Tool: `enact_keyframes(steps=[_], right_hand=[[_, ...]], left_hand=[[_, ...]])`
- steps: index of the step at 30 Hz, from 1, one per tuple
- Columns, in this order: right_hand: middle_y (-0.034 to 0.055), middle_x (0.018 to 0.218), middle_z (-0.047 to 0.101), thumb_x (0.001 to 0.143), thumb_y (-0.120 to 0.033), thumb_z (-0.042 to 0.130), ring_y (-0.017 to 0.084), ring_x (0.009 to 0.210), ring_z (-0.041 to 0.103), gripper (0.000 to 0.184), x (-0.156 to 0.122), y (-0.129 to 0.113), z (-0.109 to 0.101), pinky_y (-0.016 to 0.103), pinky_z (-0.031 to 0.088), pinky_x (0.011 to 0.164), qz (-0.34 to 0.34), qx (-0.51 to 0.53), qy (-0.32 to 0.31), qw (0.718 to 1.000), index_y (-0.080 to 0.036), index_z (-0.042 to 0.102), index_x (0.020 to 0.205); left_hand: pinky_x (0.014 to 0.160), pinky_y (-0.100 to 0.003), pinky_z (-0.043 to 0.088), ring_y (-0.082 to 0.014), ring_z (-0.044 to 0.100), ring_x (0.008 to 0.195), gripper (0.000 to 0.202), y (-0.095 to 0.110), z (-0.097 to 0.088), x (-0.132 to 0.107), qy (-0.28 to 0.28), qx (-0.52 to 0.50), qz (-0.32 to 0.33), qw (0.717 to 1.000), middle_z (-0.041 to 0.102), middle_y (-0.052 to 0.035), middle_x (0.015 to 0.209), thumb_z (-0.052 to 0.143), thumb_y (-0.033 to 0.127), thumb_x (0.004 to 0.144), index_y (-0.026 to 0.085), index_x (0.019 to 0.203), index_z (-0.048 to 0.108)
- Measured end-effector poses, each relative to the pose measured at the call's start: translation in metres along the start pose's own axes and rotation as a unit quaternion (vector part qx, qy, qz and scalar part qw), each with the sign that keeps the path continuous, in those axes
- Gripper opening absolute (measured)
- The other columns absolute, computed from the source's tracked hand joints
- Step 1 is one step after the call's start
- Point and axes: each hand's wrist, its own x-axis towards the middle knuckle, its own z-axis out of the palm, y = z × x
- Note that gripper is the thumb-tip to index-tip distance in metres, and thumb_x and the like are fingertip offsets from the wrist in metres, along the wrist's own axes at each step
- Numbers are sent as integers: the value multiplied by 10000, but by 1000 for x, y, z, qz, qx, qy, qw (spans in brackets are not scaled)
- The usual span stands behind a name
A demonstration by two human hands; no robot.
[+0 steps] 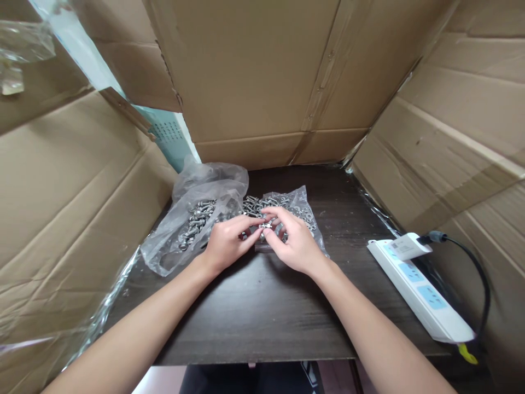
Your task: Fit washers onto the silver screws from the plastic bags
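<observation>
My left hand and my right hand meet over the middle of the table, fingertips pinched together. Between them is a small shiny metal bolt, held from both sides; its finer details are too small to tell. Behind the fingers, a pile of loose bolts reaches onto a flat clear plastic bag, with small washers or nuts at its right. To the left, a crumpled clear plastic bag holds many more metal bolts. My fingers hide part of the pile.
Cardboard walls enclose the dark wooden table at the back and both sides. A white power strip lies at the right, with a white plug-in adapter and a black cable. A printed sheet shows behind the left cardboard.
</observation>
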Motion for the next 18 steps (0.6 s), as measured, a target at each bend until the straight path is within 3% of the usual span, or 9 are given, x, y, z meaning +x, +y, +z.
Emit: enact_keyframes(steps=[6,13,18], right_hand=[[15,873,704,982,-258,533,153,700,631,288,1,-1,-1,312,515,697,27,4,-21,999,-209,594,1260],[47,1054,709,937,-235,583,158,765,642,351,0,-1,-1,316,517,723,21,1,-30,999,-215,581,1288],[4,847,680,999,-278,514,152,684,619,303,0,-1,-3,312,498,700,32,0,-45,998,-209,578,1287]], left_hand=[[713,-215,603,-138,755,759,144,-1,2,-1,0,-8,9,1000,803,-60,974,650,187,975,164,1086,740],[649,-202,588,-132,743,705,140,0,0,0,3,-6,2,1000,796,-56,916,678,217,965,151,1071,742],[693,-199,600,-143,767,786,136,0,3,-1,5,-8,26,1000,804,-67,987,667,159,960,144,1074,739]])
